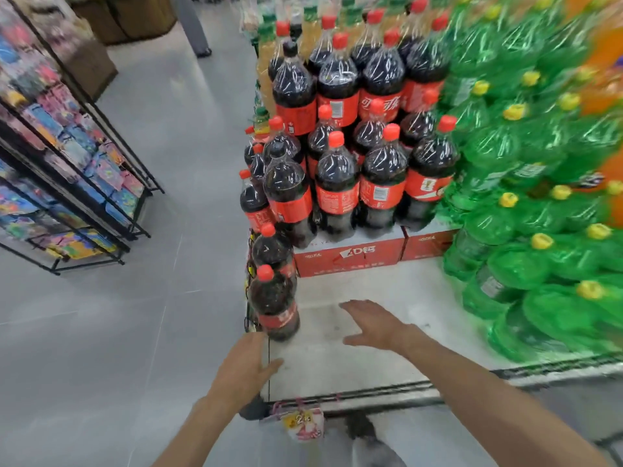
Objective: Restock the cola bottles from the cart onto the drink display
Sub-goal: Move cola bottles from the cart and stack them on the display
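Low centre of frame: your right hand (374, 326) hovers fingers spread, empty, over the bare display shelf (387, 298); left hand (247, 365) rests flat-fingered on its corner, probably steadying. Nearest cola bottle (274, 303) stands at the shelf's left edge; cart not visible.

You see the cola bottles (337, 183) in clear glossy plastic with smooth red caps and shiny red film labels, standing on red printed cardboard boxes (350, 256). Just right of the cola bottles, the green bottles (539, 214) gleam in crinkled, glossy shrink wrap. Below the boxes, the display platform (364, 348) looks matt, pale and lightly scuffed, edged with dark metal wire, and the floor (135, 315) left of it is smooth grey tile with a dull sheen.
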Tool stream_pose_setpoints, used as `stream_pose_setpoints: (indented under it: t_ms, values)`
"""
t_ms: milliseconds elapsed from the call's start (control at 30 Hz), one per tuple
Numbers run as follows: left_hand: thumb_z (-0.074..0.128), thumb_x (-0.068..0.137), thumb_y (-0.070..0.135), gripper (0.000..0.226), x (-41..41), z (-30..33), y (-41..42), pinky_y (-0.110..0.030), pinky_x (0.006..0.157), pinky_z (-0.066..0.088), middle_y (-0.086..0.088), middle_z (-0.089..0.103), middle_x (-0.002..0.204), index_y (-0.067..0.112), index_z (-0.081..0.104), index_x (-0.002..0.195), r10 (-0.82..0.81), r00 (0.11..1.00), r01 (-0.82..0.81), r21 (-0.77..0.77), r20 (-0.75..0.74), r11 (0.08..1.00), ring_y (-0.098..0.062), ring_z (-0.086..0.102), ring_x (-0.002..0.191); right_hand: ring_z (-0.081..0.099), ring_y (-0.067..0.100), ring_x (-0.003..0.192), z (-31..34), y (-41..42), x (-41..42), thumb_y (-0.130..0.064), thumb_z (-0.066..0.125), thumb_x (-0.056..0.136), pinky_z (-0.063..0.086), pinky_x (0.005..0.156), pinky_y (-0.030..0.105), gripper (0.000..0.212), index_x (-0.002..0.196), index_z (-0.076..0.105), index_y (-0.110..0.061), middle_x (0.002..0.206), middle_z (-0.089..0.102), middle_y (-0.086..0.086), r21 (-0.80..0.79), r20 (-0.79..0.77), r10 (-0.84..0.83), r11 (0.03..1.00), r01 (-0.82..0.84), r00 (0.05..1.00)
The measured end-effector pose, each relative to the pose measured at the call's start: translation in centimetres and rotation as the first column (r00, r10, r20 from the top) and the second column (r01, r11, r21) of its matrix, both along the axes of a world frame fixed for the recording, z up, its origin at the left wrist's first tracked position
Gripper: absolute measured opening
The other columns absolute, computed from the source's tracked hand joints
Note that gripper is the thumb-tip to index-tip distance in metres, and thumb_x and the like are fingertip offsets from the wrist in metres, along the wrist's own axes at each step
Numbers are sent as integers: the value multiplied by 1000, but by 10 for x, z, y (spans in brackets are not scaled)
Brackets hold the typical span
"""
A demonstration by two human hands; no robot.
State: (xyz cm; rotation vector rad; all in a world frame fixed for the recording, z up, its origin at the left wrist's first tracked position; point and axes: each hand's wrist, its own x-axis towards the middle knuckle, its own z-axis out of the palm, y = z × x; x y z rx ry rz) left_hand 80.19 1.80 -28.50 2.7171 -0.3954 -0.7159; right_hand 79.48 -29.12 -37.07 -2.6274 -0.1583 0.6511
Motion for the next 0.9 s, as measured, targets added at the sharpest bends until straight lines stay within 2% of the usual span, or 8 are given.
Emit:
stream_pose_setpoints:
  t_ms: [67, 167, 300, 367, 433, 533, 667, 900]
  values:
    - [54, 103, 52, 66, -21, 2, -20, -31, 114, 34, -4, 43, 158, 18, 35, 156, -193, 979, 192, 19, 62, 981, -22, 43, 142, 26, 24, 156, 23, -13, -33, -59, 60, 99, 12, 129, 37, 88, 164, 23, -14, 169, 28, 8, -66, 41, 4, 998, -1, 999]
    - [52, 104, 52, 66, -52, 17, -70, -33, 117, 34, -3, 41, 159, 17, 36, 157, -390, 903, 402, -31, 182, 915, -22, 41, 144, 30, 24, 154, 59, -33, -83, -59, 58, 100, 14, 127, 38, 81, 162, 31, -14, 166, 36, 7, -132, 135, -24, 990, 42, 991]
    - [56, 103, 47, 68, -87, 45, -154, -35, 124, 22, -7, 37, 163, 13, 35, 158, -531, 774, 586, -74, 346, 807, -26, 33, 151, 40, 29, 147, 110, -72, -157, -58, 59, 100, 24, 123, 39, 77, 159, 37, -13, 161, 43, 11, -196, 244, -108, 968, 158, 964]
    - [59, 102, 48, 71, -105, 58, -200, -39, 126, 25, -10, 39, 162, 9, 36, 158, -599, 681, 675, -44, 421, 736, -29, 34, 151, 46, 32, 142, 131, -102, -202, -58, 59, 99, 31, 119, 42, 77, 158, 39, -13, 157, 47, 12, -224, 288, -168, 945, 237, 943]
    - [61, 100, 49, 75, -125, 69, -247, -44, 125, 28, -13, 41, 161, 6, 38, 157, -649, 576, 754, -15, 497, 657, -32, 37, 149, 47, 33, 139, 151, -135, -249, -56, 60, 100, 30, 119, 43, 75, 157, 40, -11, 155, 49, 13, -260, 333, -212, 916, 306, 919]
    - [59, 100, 53, 80, -165, 86, -316, -46, 128, 21, -11, 34, 165, 8, 32, 160, -715, 432, 845, 32, 549, 534, -31, 29, 154, 44, 31, 144, 173, -189, -325, -56, 60, 100, 25, 124, 43, 76, 157, 40, -11, 157, 48, 12, -302, 385, -276, 864, 403, 881]
    - [59, 99, 56, 84, -227, 99, -413, -47, 129, 17, -13, 32, 166, 7, 30, 161, -760, 288, 909, 85, 582, 409, -31, 26, 156, 45, 31, 142, 189, -272, -433, -59, 60, 99, 32, 121, 42, 77, 158, 38, -15, 156, 49, 10, -326, 415, -388, 781, 533, 823]
    - [59, 97, 59, 89, -363, 99, -595, -49, 129, 14, -15, 24, 169, 6, 26, 161, -813, 189, 958, 78, 550, 275, -34, 20, 158, 35, 28, 152, 214, -397, -621, -59, 58, 100, 24, 127, 41, 85, 162, 28, -10, 164, 37, 13, -368, 438, -557, 605, 706, 705]
